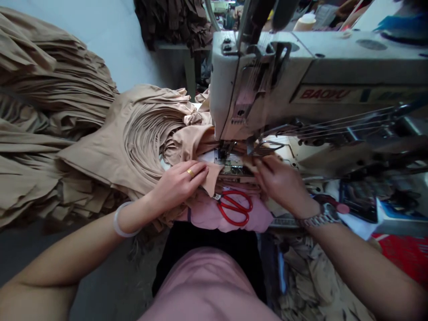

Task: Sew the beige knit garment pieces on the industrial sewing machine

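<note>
Both my hands work at the needle of a BAOYU industrial sewing machine [294, 89]. My left hand [179, 180] presses its fingers on a tan stretch-fabric garment [150, 133], whose gathered folds spread toward the left. My right hand [277, 180] pinches the fabric's edge just right of the presser foot [224, 149]. The needle and its exact point of contact are hard to see. Red-handled scissors [236, 207] lie on a pink cloth [227, 216] just below my hands, touching neither.
A tall heap of tan garments [40, 89] lies at the left, with a dark stack of cloth [174, 22] behind it. Loose tan pieces [310, 276] lie low on the right. The machine's thread lines and metal parts extend across the right side.
</note>
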The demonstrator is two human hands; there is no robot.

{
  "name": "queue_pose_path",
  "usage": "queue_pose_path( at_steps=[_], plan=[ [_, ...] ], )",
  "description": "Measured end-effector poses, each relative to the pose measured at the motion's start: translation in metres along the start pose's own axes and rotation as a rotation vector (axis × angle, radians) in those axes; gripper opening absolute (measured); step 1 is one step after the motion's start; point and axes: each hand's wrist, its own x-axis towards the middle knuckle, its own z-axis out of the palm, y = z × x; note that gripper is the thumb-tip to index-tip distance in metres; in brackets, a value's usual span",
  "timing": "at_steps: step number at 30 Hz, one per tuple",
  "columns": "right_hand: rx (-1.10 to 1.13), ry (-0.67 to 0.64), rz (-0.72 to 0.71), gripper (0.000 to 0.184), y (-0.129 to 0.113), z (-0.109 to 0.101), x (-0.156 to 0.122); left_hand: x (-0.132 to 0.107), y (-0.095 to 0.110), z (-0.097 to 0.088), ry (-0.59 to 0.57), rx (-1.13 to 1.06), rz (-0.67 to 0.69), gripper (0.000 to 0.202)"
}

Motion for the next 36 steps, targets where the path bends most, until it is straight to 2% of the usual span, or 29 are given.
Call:
queue_pose_path(
  at_steps=[1, 3, 5, 7, 10, 16, 19, 22, 25, 29, 36],
  plan=[
    [-0.042, 0.004, 0.094, 0.035, -0.002, -0.001, 0.001, 0.001, 0.003, -0.002, -0.038, 0.009, -0.013, 0.029],
    [-0.066, 0.024, 0.145, 0.033, -0.013, -0.002, 0.003, 0.006, 0.010, -0.003, -0.100, 0.051, -0.065, 0.037],
    [-0.007, 0.055, 0.040, 0.033, -0.032, 0.000, 0.005, 0.011, 0.016, -0.001, -0.116, 0.086, -0.118, 0.041],
    [0.059, 0.074, -0.056, 0.038, -0.051, 0.004, 0.007, 0.016, 0.020, 0.001, -0.095, 0.090, -0.111, 0.038],
    [0.129, 0.086, -0.091, 0.045, -0.066, 0.011, 0.006, 0.018, 0.024, 0.004, -0.093, 0.060, -0.067, 0.036],
    [0.089, 0.117, -0.042, 0.045, -0.065, 0.012, 0.005, 0.014, 0.027, 0.004, -0.147, 0.067, -0.189, 0.042],
    [0.239, 0.207, 0.079, 0.038, -0.067, 0.010, 0.009, 0.015, 0.029, 0.007, -0.133, 0.073, -0.204, 0.042],
    [0.393, 0.247, 0.203, 0.035, -0.071, 0.007, 0.013, 0.016, 0.029, 0.011, -0.074, 0.061, -0.142, 0.038],
    [0.295, 0.173, 0.159, 0.037, -0.076, 0.005, 0.012, 0.018, 0.029, 0.013, -0.062, 0.044, -0.120, 0.035],
    [0.135, 0.081, 0.085, 0.041, -0.078, 0.004, 0.009, 0.020, 0.031, 0.012, -0.065, 0.034, -0.162, 0.035],
    [0.074, 0.059, 0.071, 0.040, -0.079, 0.001, 0.012, 0.018, 0.030, 0.011, -0.062, 0.031, -0.148, 0.038]
  ],
)
